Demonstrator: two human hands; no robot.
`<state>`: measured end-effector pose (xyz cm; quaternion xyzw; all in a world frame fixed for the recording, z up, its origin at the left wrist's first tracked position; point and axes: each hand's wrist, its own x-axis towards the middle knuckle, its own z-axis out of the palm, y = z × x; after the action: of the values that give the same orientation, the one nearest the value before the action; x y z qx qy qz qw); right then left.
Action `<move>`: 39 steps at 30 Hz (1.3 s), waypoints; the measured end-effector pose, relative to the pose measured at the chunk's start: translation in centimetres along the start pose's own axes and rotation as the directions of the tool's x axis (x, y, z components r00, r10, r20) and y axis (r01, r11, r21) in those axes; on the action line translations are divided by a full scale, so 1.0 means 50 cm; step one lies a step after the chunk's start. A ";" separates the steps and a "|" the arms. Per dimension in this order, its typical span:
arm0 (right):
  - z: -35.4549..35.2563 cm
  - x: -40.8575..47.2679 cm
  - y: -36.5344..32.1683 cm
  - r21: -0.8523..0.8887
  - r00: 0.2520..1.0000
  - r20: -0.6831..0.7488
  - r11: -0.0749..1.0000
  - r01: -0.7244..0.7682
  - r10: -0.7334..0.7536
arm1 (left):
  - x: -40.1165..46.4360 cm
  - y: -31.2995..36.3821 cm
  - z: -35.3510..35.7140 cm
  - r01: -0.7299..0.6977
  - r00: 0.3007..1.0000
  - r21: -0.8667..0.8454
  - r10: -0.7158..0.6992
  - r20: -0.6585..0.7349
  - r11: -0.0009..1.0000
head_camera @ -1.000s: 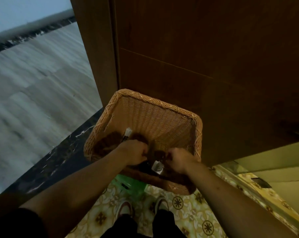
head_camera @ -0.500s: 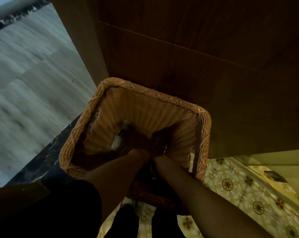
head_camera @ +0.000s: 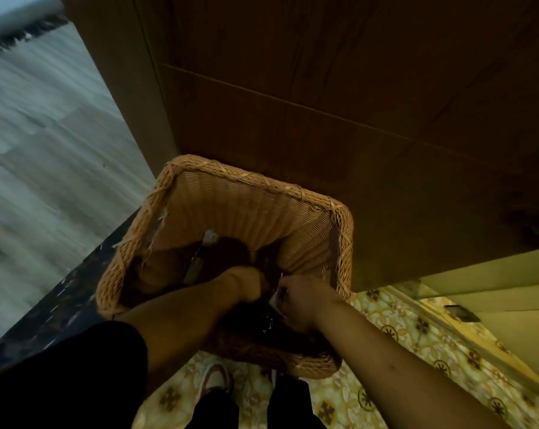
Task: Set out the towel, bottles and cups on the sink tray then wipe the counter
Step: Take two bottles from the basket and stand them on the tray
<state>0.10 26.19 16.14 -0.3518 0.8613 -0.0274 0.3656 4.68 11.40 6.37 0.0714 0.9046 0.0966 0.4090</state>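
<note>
Head view: far left of frame, blurred grey floor [head_camera: 45,144]. At centre, a wicker basket [head_camera: 246,193] sits against the brown wooden panel [head_camera: 355,88]. A slim bottle [head_camera: 200,255] leans inside its left half. The left hand [head_camera: 246,286] is down in there, fingers curled, grip contents too dark to tell. Just right, touching distance, the right hand [head_camera: 302,298] pinches something pale and crinkly. Patterned tiles [head_camera: 417,335] at lower right.
</note>
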 end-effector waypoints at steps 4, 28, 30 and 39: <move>-0.070 -0.057 -0.024 -0.032 0.991 -0.110 0.997 0.072 -0.075 | -0.108 0.000 -0.061 0.084 0.981 -0.051 -0.092 -0.171 0.995; -0.215 -0.376 -0.318 -0.235 0.493 -0.199 0.530 0.815 -0.847 | -0.829 0.336 0.018 0.345 0.047 -0.765 -0.823 -0.566 0.545; -0.179 -0.405 -0.373 -0.220 0.444 -0.148 0.467 0.857 -0.884 | -0.892 0.372 0.070 0.355 -0.033 -0.813 -0.863 -0.505 0.462; 0.088 -0.573 -0.637 -0.186 0.231 0.158 0.201 0.962 -0.960 | -1.157 0.553 0.394 0.325 -0.330 -0.939 -0.916 -0.227 0.116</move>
<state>35.52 21.14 40.10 -0.8517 0.4513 -0.1406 0.2261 58.82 28.54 42.06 -0.6762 0.7022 0.0856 -0.2056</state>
